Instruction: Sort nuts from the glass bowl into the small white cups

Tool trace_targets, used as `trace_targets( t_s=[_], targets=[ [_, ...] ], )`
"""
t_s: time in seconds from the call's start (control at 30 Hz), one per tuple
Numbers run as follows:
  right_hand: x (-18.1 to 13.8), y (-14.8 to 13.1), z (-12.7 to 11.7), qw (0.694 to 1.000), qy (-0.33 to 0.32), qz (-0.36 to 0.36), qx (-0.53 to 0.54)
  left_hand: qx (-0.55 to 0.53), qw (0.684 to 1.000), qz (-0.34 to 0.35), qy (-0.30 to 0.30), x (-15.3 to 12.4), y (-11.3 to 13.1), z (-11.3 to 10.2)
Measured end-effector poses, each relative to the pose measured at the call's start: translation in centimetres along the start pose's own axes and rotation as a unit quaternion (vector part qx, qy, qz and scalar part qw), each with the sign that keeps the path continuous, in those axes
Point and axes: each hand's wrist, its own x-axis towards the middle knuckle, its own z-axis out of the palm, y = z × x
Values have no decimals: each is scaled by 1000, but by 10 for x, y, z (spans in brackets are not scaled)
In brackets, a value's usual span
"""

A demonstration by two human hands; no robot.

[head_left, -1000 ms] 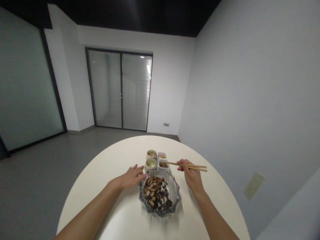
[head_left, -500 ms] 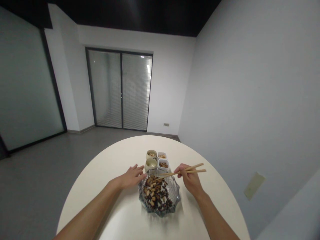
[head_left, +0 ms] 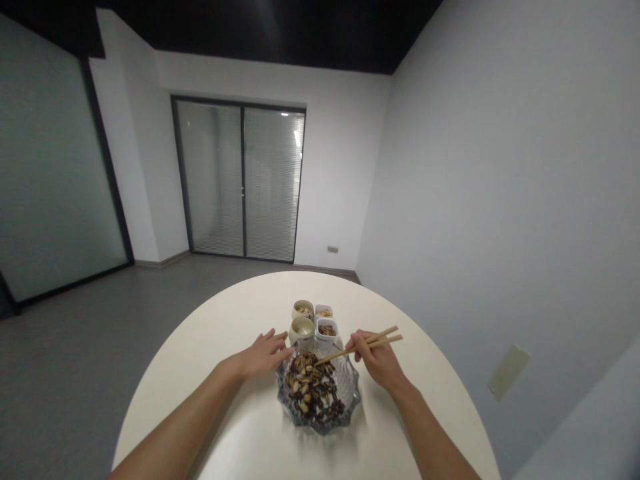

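This is looking like a bare office or meeting room: plain white walls [head_left: 500, 167] are enclosing a grey floor [head_left: 75, 360], glazed sliding doors with blinds [head_left: 243, 183] are standing at the far end, a frosted glass partition [head_left: 50, 173] is lining the left, and a round white bench [head_left: 240, 427] is sitting near.

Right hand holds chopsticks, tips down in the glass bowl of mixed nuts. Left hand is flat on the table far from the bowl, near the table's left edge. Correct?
Not quite. The head view shows the left hand resting against the rim of the glass bowl, not far from it. The rest stands: the right hand holds the chopsticks, tips down in the bowl.
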Motion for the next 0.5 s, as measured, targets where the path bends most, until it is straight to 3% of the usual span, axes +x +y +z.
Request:
trace_targets(
  t_s=[0.5],
  targets=[
    [0, -4, -1, 996, 76, 11, 48, -3, 1000, -6, -3, 1, 0, 2]
  ],
)
